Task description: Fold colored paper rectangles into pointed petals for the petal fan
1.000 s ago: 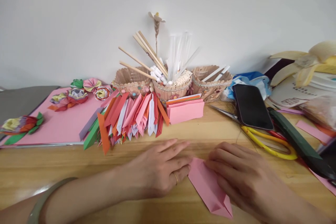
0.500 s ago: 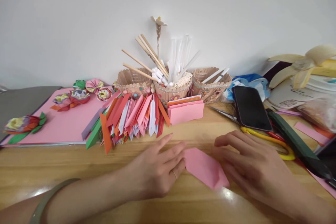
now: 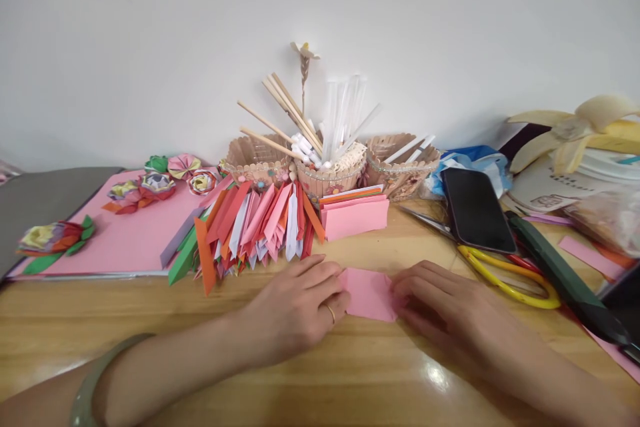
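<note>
A small pink sheet of paper (image 3: 369, 295) with folded corners lies on the wooden table between my hands. My left hand (image 3: 305, 297), with a ring on one finger, presses its closed fingers on the paper's left end. At the right end, my right hand (image 3: 445, 300) pinches the edge with curled fingers; its thumb is partly hidden. Just behind the paper stands a stack of coloured paper strips (image 3: 356, 217), pink in front. Beyond my left hand lies a row of folded paper pieces (image 3: 260, 227) in red, orange, pink, white and green.
Decorated baskets (image 3: 333, 187) with sticks and clear tubes stand against the wall. Yellow-handled scissors (image 3: 505, 280), a black phone (image 3: 477, 210) and a dark green cutter (image 3: 565, 280) lie at right. Paper flowers (image 3: 53, 238) rest on a pink board (image 3: 125, 247) at left.
The pink paper has turned from slanted to nearly level and moved slightly away from me. My right hand has closed in on its right end; my left hand stays at the left end.
</note>
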Available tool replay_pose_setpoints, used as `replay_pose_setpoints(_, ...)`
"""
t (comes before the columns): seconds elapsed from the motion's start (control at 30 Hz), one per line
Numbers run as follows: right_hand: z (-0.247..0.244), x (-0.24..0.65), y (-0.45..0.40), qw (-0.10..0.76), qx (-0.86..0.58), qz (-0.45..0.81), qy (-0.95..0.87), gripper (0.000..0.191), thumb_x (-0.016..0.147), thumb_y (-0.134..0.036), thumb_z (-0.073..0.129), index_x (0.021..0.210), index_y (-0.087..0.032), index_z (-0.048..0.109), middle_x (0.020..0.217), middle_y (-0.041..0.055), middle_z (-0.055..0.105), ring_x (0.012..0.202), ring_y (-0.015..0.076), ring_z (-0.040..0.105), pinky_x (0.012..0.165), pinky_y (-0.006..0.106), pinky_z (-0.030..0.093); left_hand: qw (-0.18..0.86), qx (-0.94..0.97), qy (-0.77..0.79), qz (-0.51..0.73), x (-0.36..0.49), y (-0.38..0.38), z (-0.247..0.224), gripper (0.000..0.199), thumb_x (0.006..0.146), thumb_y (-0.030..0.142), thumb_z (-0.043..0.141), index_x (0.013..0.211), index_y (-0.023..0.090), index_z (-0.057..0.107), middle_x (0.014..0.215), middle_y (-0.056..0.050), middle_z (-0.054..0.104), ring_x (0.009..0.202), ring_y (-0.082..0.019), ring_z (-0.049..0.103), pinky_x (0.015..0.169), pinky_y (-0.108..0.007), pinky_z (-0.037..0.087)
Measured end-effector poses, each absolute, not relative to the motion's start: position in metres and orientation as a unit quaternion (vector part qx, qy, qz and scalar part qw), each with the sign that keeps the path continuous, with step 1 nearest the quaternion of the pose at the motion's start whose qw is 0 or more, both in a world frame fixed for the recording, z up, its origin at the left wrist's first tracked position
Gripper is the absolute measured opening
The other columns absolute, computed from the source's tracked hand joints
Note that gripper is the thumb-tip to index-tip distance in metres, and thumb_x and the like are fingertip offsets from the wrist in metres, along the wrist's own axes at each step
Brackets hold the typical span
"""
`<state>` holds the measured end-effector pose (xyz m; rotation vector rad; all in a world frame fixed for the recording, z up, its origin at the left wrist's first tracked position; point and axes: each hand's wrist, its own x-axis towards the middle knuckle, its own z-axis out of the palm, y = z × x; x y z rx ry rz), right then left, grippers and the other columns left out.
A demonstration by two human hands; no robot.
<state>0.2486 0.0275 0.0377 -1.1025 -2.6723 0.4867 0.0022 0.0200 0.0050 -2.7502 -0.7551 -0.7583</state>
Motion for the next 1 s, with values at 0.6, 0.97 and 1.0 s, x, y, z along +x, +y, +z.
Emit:
replay_pose_setpoints(0.6,0.035,0.247,0.028,0.140,-0.325,0.142,-0.924,0.021,0.093,-0.019,0.045,0.084,-0.019,0.064,0.080,0.0052,0.060,0.076,0.0172,0.056,0.065,0.030,0.044,0.026,-0.916,-0.275,-0.291,0.009,0.020,0.011,0.023,0.089,0.015,0.047,0.072,0.012,0.062,0.072,-0.005,0.062,0.082,-0.020,0.059,0.076,-0.035,0.051)
replay_pose_setpoints(0.97,0.033,0.245,0.028,0.125,-0.400,0.263,-0.869,0.019,0.094,-0.021,0.043,0.083,-0.020,0.059,0.087,0.0056,0.059,0.079,0.0177,0.058,0.068,0.030,0.047,-0.163,-0.852,-0.395,-0.303,0.013,0.008,0.013,0.015,0.087,0.019,0.057,0.074,0.015,0.064,0.071,-0.002,0.061,0.075,-0.018,0.051,0.066,-0.030,0.042)
replay_pose_setpoints(1.0,0.032,0.245,0.028,0.125,-0.404,0.263,-0.867,0.019,0.094,-0.021,0.043,0.082,-0.020,0.059,0.086,0.0053,0.059,0.078,0.0176,0.058,0.068,0.030,0.047,-0.167,-0.846,-0.407,-0.302,0.014,0.008,0.014,0.013,0.085,0.019,0.061,0.073,0.015,0.063,0.071,-0.002,0.061,0.075,-0.018,0.051,0.065,-0.031,0.041)
